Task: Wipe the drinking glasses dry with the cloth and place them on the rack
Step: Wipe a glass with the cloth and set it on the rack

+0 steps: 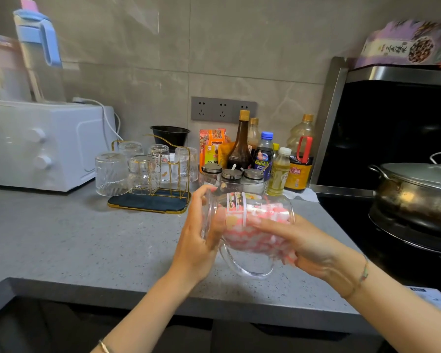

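Observation:
My left hand [197, 240] grips a clear glass mug [242, 266] by its base end, held on its side above the grey counter with the handle pointing down. A pink-and-white cloth [255, 225] fills the inside of the mug, and my right hand [308, 243] holds the cloth with its fingers reaching into the mug's mouth. Further back on the left stands a gold wire rack [173, 197] on a dark tray, with several ribbed glasses [111, 173] upside down on it.
Behind the mug are spice jars [231, 175] and sauce bottles [241, 146]. A white microwave [43, 143] sits at the left. At the right, a lidded pot [415, 192] rests on a black stove. The counter's front edge [163, 294] runs below my hands.

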Available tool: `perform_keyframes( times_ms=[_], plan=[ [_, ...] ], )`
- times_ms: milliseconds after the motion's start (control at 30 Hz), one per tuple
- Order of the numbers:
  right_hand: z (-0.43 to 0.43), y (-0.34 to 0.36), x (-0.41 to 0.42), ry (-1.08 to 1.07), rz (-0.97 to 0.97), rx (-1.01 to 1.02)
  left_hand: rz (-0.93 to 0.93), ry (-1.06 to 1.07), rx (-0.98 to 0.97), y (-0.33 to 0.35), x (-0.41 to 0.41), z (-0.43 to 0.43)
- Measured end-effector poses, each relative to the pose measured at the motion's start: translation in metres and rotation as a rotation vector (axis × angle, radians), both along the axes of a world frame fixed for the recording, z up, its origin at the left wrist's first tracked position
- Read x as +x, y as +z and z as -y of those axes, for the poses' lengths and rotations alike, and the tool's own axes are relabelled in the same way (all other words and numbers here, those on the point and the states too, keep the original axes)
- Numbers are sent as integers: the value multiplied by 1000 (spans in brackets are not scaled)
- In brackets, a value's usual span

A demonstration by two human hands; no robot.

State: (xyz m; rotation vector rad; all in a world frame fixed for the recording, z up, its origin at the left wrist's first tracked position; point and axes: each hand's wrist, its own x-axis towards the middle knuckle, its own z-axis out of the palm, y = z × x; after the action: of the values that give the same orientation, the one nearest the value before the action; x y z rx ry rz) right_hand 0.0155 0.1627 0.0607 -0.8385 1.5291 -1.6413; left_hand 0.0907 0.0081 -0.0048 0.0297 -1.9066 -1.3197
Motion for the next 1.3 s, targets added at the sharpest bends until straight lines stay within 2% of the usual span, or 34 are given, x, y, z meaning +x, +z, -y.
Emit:
perform_keyframes(
  times_ms=[67,200,267,367,467,533,633,700,767,833,900,1100,1200,1300],
  plan=[
    [3,-3,-5,-64,-31,10,60,-12,43,6,3,-3],
    [3,-6,-8,-89,-114,15,423,-98,244,17,8,-5],
    [2,-5,-3,-90,-180,13,491,-137,341,19,4,-1],
    [1,-3,2,-40,-200,53,431,-55,338,15,-4,-1],
    [-4,3,4,74,-120,144,217,58,217,10,-1,-10],
    [-9,4,1,129,-50,173,143,83,97,5,0,-9],
    [-14,7,-9,243,92,76,60,95,-107,-3,3,-7],
    [-16,10,-11,390,133,33,-36,103,-218,-2,4,-7],
    [-16,11,-10,423,117,-24,-125,92,-247,0,4,-6],
    [-14,10,-6,295,73,-57,-134,77,-202,2,2,-3],
    [-13,7,-6,161,83,-85,-52,70,-114,6,3,-3],
    [-10,0,1,70,2,-49,472,-101,209,21,10,-1],
    [-7,-6,8,42,33,-22,432,-27,290,20,8,-4],
    [-6,-9,12,74,3,32,233,72,275,17,7,-9]
  ],
)
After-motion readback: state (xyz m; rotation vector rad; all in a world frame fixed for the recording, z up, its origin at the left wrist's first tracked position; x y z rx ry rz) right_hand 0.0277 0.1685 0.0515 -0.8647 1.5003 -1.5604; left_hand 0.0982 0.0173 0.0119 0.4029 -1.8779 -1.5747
